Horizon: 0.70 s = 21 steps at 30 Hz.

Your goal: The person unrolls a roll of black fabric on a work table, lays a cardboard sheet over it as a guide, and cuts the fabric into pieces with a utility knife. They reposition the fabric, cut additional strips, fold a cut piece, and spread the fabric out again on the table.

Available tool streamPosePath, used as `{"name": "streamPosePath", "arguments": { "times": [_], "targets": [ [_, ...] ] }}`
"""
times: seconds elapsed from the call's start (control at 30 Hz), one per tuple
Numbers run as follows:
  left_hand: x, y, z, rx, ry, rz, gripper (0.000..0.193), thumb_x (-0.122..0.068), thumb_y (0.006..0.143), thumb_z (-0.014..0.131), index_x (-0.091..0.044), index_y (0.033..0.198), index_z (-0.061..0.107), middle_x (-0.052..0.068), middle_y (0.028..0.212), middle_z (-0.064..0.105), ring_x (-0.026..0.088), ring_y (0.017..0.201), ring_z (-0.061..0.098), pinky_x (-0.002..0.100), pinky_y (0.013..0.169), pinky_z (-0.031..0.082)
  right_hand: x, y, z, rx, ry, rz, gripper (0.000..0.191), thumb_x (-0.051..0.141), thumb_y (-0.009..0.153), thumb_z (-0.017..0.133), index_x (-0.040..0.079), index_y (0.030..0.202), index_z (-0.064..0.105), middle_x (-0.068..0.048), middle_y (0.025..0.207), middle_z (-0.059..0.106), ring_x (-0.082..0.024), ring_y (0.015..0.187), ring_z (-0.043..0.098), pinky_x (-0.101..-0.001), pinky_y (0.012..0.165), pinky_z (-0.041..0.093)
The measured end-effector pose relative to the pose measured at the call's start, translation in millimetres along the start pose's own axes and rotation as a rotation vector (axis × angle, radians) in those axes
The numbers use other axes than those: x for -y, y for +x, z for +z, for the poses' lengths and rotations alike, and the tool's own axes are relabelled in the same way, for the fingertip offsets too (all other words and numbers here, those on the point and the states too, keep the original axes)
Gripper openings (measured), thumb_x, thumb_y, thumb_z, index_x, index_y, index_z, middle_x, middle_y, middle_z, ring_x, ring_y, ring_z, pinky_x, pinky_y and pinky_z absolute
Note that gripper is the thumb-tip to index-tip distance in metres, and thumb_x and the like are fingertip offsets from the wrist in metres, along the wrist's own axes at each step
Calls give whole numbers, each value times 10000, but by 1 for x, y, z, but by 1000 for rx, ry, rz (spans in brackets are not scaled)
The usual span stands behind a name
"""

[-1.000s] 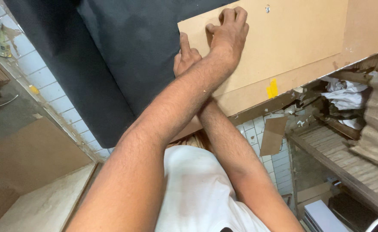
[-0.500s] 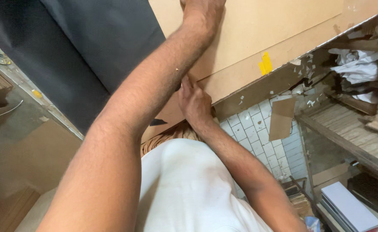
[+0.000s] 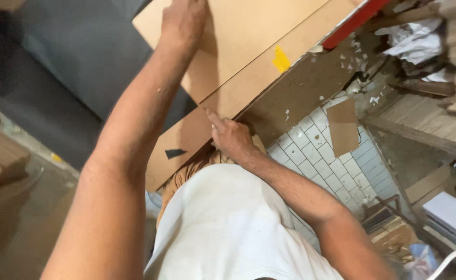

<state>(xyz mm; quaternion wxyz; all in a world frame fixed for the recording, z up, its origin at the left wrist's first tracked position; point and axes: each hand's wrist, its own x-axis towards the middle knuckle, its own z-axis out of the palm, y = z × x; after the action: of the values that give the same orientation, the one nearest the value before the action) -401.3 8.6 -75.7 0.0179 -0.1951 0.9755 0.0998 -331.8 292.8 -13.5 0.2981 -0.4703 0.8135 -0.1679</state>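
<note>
Below my hands my white shirt [image 3: 228, 228] fills the lower middle. To the right of them a white tiled floor [image 3: 321, 155] shows, with a loose brown cardboard scrap [image 3: 343, 127] lying on it. Farther right, above that, crumpled white paper [image 3: 412, 39] sits among dark litter, beside a slatted wooden shelf [image 3: 419, 122]. Low at the far right lies a flat white box [image 3: 453, 215]. Left of my hands hangs a dark grey sheet [image 3: 83, 57].

The left hand [image 3: 184, 23] presses flat on a brown cardboard sheet [image 3: 248, 31] — the right hand [image 3: 230, 137] grips that sheet's lower edge. A yellow tape scrap [image 3: 281, 59] sticks on the sheet, white floor tiles [image 3: 311, 155] below it.
</note>
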Motion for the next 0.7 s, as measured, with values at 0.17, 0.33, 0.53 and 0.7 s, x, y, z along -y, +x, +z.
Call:
{"name": "streamPosePath", "arguments": {
  "times": [0.17,0.33,0.53,0.7],
  "targets": [
    [-2,-45,-40,-156,-155,0,548,91,729,797,-11,1242,634,210,1233,562,396,1167,558,464,963,525,-15,-6,-52,71,238,113,536,245,945,609,117,1460,537,-207,997,737,-390,911,731,-480,804,580],
    [-50,-127,-47,-298,-240,-190,592,-255,957,795,26,1417,553,334,1476,462,495,1369,432,626,1167,316,-80,-11,-110,-296,356,93,521,221,931,680,81,1409,530,-218,1075,732,-377,957,739,-454,797,587],
    [-123,-171,-44,-338,-195,-360,542,-300,974,674,13,1402,561,304,1475,481,455,1403,426,627,1178,314,-204,59,-210,-684,171,116,551,132,905,731,61,1403,507,-223,1100,702,-392,972,700,-487,807,567],
    [-171,-151,-47,-286,-166,-559,489,-243,1009,647,6,1423,569,256,1486,504,429,1343,470,580,1097,395,-305,150,-303,-710,-177,213,582,137,913,745,75,1443,512,-199,1242,633,-399,1080,653,-507,835,544]
  ]
}}
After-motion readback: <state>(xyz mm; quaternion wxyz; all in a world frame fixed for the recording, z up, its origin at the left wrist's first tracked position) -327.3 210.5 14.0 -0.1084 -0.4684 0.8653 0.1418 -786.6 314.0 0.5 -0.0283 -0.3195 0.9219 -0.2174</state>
